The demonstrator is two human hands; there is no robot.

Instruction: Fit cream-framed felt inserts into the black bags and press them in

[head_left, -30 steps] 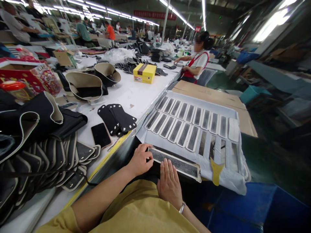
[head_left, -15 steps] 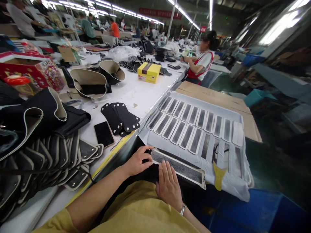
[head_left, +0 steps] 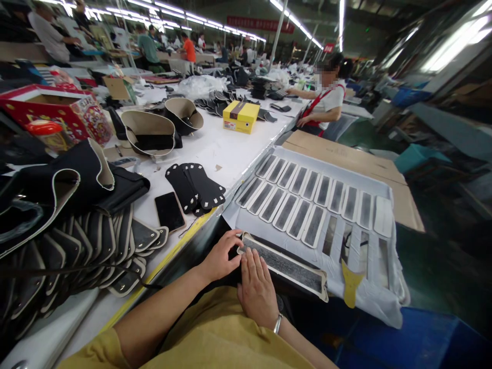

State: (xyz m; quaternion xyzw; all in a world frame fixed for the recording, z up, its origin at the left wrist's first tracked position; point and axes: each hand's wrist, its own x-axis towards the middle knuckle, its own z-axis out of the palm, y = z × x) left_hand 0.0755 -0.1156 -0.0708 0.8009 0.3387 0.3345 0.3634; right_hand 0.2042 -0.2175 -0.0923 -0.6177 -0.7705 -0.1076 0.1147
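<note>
A long strip (head_left: 288, 265) with a dark grey middle and a pale raised edge lies on a dark surface in front of me. The thumb and fingers of my left hand (head_left: 225, 256) pinch its left end. My right hand (head_left: 257, 287) rests flat near that same end, fingers stretched out side by side, fingertips on the strip's near edge. Beyond the strip stands a white-covered tray (head_left: 242, 220) with two rows of shorter grey pieces with white borders. A yellow tool (head_left: 350, 284) sits at the tray's near edge.
On the white table (head_left: 209, 148) are a phone (head_left: 169, 211), black straps (head_left: 203, 187), a yellow box (head_left: 241, 117) and black bag parts (head_left: 149, 133). Stacked dark pieces (head_left: 92, 241) fill the left. Cardboard (head_left: 346, 154) lies behind the tray. A person (head_left: 325, 102) works at the table's far side.
My right hand has slid left along the strip towards my left hand, which keeps its pinch. The view has shifted slightly. The person at the back has lowered one arm and reaches out the other.
</note>
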